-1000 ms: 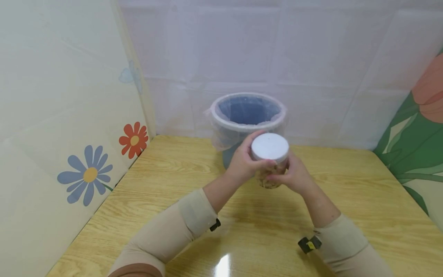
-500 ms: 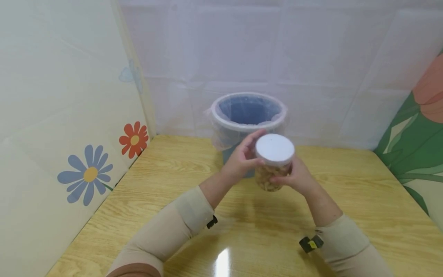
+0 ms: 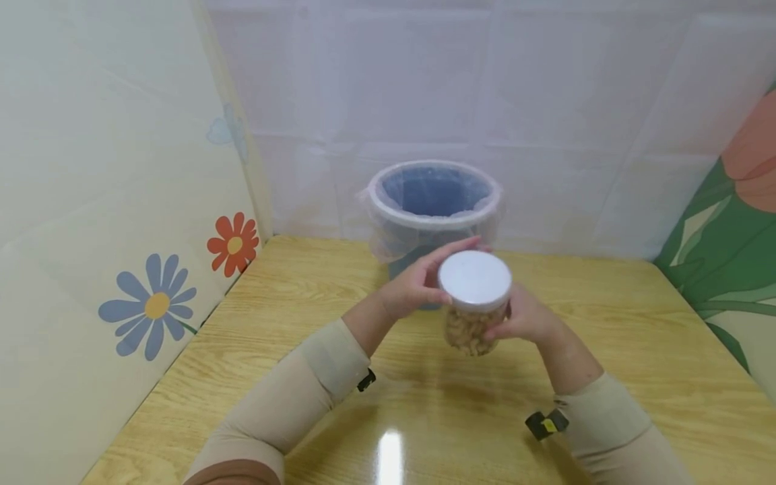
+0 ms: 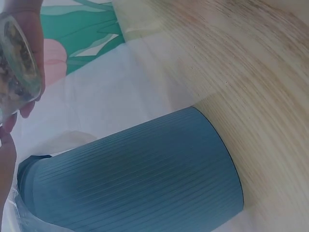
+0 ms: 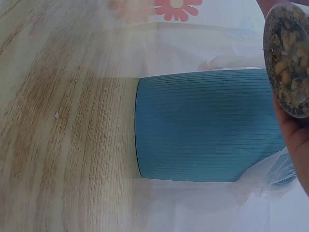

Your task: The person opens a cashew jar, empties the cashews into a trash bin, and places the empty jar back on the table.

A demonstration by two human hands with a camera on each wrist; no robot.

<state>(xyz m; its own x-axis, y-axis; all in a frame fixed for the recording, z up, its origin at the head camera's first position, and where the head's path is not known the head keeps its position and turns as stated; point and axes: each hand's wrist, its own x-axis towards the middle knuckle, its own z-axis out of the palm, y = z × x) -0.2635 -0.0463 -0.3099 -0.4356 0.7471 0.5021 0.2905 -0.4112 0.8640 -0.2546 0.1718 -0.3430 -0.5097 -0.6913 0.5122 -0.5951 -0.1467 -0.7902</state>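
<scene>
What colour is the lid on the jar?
The lid is white; it shows best in the head view.

Clear jar (image 5: 288,60), one: tilted, round base shown, cut off by the right edge of the view; filled with pale brown pieces and dark specks. Right hand (image 5: 295,145): set against the jar's lower side. Left hand (image 5: 264,6): only a sliver shown, at the jar's upper end. Bin (image 5: 207,125), blue, ribbed: seen sideways, its base set on the wood-grained table (image 5: 72,159). Plastic liner (image 5: 268,176), translucent: draped over the bin. Red flower (image 5: 177,7): printed on a pale backdrop (image 5: 207,36).
</scene>
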